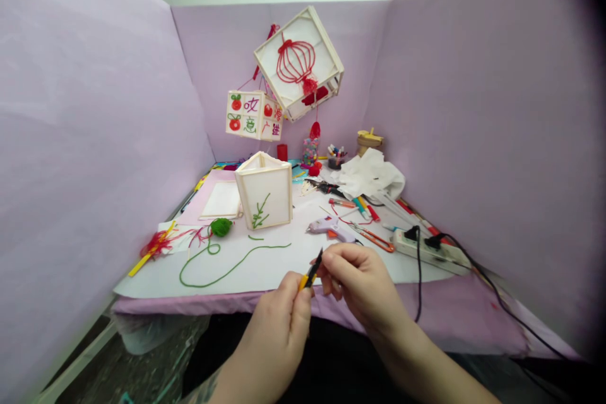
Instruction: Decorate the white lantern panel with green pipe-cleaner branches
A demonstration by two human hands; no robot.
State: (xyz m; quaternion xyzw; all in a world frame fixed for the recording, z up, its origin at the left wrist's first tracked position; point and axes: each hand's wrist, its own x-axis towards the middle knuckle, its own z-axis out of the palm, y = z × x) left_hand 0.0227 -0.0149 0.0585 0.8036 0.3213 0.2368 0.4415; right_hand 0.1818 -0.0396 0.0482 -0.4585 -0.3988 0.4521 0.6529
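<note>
A small yellow-and-black cutter [310, 273] points upward in my left hand [284, 322], whose fingers are wrapped round its handle. Beside the blade, my right hand [362, 284] is closed, thumb against the fingers; anything between them is too small to name. Beyond my hands stands a white three-sided paper lantern [267, 192] with pale edges and a green plant design on its front. A green yarn ball [221, 226] lies left of it, with a long green strand [227, 273] curving across the white sheet.
A glue gun [331, 228], red-handled scissors [379, 240] and a power strip [428, 252] with black cables lie to the right. Crumpled white paper [372, 173] lies behind them. Two decorated lanterns hang at the back, and red yarn [158, 245] lies left.
</note>
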